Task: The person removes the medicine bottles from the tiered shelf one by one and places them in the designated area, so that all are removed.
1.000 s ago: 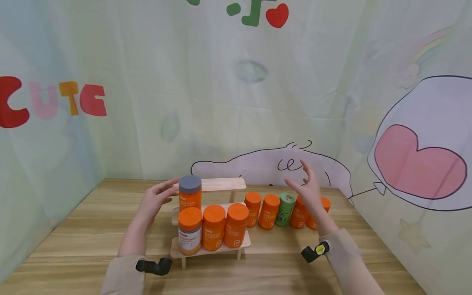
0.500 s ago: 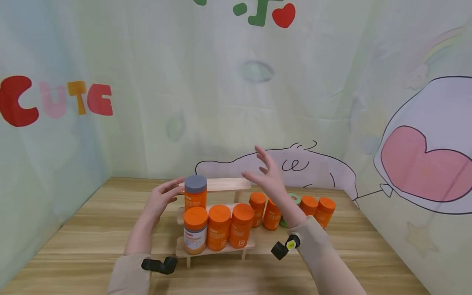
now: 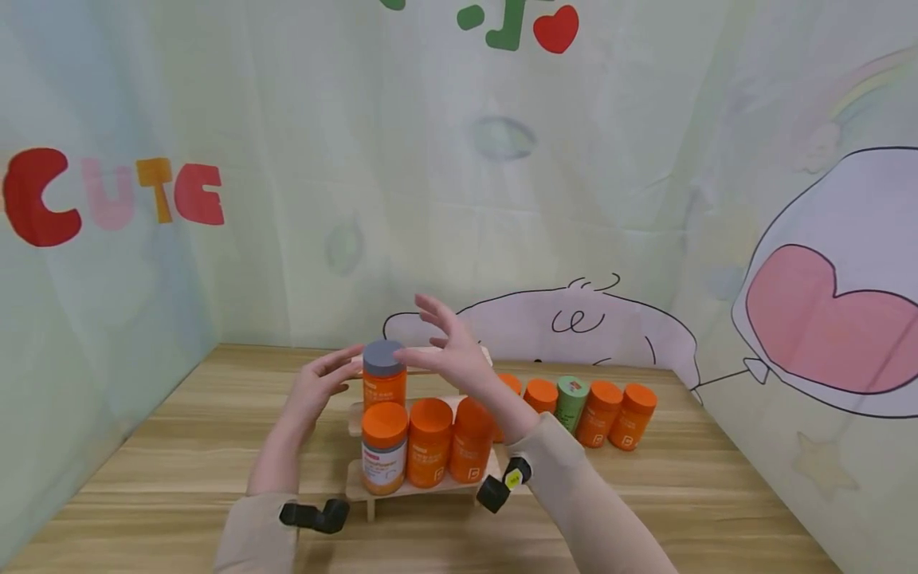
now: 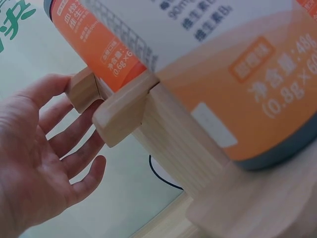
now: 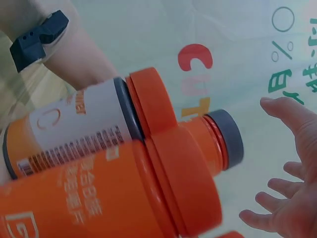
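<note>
My left hand point(image 3: 315, 391) grips the left end of the top tier of a small wooden stepped rack point(image 4: 119, 116), thumb on one side of the board and fingers behind it. My right hand point(image 3: 459, 359) hovers over the rack with fingers and thumb spread, holding nothing. Its thumb overlaps the grey lid of an orange bottle point(image 3: 383, 391) on the middle tier; the right wrist view shows a gap between them. Along the front tier stand an orange-lidded bottle with a white label point(image 3: 383, 466) and two all-orange bottles point(image 3: 429, 450). My right forearm partly covers the rack's right side.
Right of the rack, several orange bottles point(image 3: 601, 414) and one green canister point(image 3: 571, 402) stand in a row on the wooden table point(image 3: 681, 478); my right arm hides part of the row. A printed curtain point(image 3: 287, 159) rises behind the table.
My right hand has swept left from above the bottle row to the grey-lidded bottle, staying spread. The left hand keeps its place at the rack's end. The view has shifted slightly.
</note>
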The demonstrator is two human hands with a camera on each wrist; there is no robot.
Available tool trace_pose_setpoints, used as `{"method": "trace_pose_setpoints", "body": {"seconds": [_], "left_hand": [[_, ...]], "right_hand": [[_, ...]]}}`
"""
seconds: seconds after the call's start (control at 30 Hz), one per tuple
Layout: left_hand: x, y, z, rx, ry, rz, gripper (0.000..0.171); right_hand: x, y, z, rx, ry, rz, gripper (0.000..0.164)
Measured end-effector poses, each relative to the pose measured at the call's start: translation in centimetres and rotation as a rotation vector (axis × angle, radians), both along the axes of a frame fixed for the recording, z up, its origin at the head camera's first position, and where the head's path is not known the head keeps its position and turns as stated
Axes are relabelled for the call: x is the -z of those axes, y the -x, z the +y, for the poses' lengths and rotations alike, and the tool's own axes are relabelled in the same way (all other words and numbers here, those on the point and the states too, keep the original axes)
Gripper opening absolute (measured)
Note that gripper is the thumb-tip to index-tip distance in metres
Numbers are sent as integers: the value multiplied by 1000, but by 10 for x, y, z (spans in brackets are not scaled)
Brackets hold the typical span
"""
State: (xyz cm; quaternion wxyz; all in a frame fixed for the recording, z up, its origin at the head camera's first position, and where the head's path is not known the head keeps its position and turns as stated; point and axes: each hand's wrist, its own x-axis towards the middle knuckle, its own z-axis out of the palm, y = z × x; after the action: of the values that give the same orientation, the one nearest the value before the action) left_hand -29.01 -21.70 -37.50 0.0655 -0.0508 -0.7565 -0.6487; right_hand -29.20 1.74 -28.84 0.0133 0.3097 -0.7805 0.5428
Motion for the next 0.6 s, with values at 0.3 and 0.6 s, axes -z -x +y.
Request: {"method": "trace_pose_setpoints", "body": {"seconds": [0.3,0.6], "left_hand": [[2,1,2,2,0,5,57],[1,2,0,-3,-10,6,57]], "right_hand": [[9,-2,-17,-71,-87,-55,82],[14,0,-24,-83,-135,-95,83]]}}
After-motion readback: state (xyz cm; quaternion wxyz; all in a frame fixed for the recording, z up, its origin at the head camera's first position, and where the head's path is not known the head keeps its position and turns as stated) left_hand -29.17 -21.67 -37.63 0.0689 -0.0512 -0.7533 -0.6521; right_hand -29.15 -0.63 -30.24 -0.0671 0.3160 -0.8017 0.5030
